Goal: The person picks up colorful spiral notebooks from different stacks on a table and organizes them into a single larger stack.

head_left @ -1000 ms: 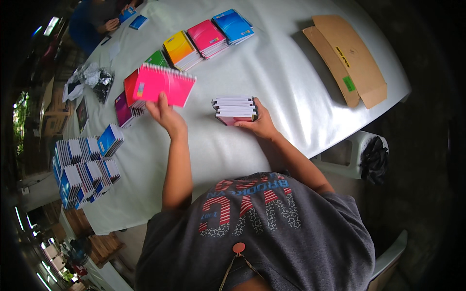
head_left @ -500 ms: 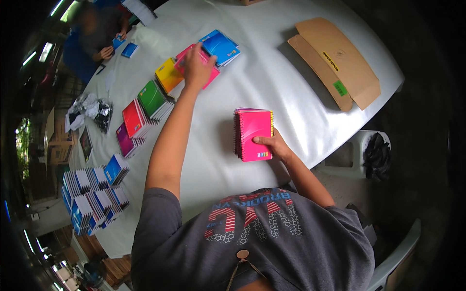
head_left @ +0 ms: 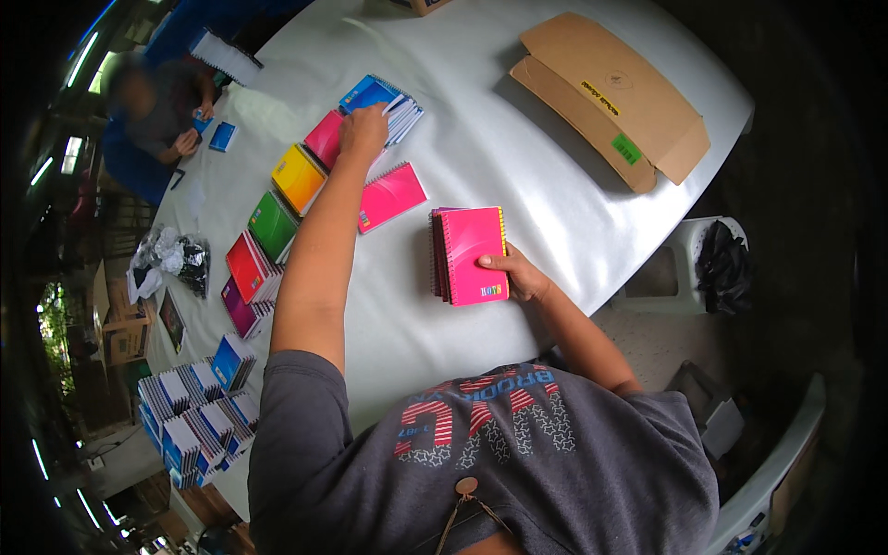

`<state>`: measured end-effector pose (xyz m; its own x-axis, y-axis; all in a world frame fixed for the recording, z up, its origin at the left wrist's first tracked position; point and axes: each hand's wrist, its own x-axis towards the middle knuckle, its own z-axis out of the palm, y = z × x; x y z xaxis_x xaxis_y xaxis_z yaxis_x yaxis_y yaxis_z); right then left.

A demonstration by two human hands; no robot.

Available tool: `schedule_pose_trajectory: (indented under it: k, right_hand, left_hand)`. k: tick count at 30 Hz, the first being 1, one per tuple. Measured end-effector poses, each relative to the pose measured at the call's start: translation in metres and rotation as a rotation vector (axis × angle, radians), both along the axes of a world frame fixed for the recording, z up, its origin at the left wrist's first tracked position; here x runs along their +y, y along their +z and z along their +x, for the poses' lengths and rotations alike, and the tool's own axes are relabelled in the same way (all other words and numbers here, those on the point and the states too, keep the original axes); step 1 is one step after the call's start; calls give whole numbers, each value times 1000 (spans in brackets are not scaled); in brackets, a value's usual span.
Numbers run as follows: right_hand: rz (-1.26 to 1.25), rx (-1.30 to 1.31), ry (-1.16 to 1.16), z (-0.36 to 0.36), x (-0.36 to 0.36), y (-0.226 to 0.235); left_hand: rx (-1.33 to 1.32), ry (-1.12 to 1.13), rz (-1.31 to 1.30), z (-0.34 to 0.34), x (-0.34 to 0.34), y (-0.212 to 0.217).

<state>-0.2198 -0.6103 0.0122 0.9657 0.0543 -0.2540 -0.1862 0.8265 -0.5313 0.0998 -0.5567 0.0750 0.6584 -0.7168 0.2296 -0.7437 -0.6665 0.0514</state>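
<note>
My right hand [head_left: 518, 274] grips a small stack of spiral notebooks, its thumb across the pink top notebook [head_left: 474, 250]; yellow and dark purple edges show beneath. My left hand [head_left: 364, 131] reaches far forward, its fingers closed at the near edge of a blue notebook [head_left: 368, 92] on the farthest pile; the fingertips are partly hidden. Beside that wrist sits a pink notebook pile [head_left: 324, 139]. A loose pink notebook [head_left: 393, 197] lies flat between the piles and the held stack. Nearer along the row are yellow [head_left: 299, 178], green [head_left: 273, 225], red [head_left: 248, 266] and purple notebooks [head_left: 239, 308].
A folded brown cardboard box [head_left: 615, 102] lies at the far right of the white-covered table [head_left: 481, 111]. Stacked blue notebooks [head_left: 199, 412] stand at the left edge, near crumpled plastic [head_left: 176, 254]. A co-worker [head_left: 153, 111] handles small blue notebooks across the table. A white stool [head_left: 684, 277] stands at right.
My left hand has moved from the pink notebooks to the blue pile. One pink notebook now lies loose, nearer me. My right hand keeps its stack.
</note>
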Motion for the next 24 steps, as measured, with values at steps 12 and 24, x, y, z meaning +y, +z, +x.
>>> schedule_pose_trajectory:
  k: [12,24]
  right_hand:
    - [127,-22,49,3,-4,-6]
    - [97,16,76,2,-4,-13]
  left_hand:
    - [196,89,-437,-5,18,82]
    - [1545,91,-63,-110,79,78]
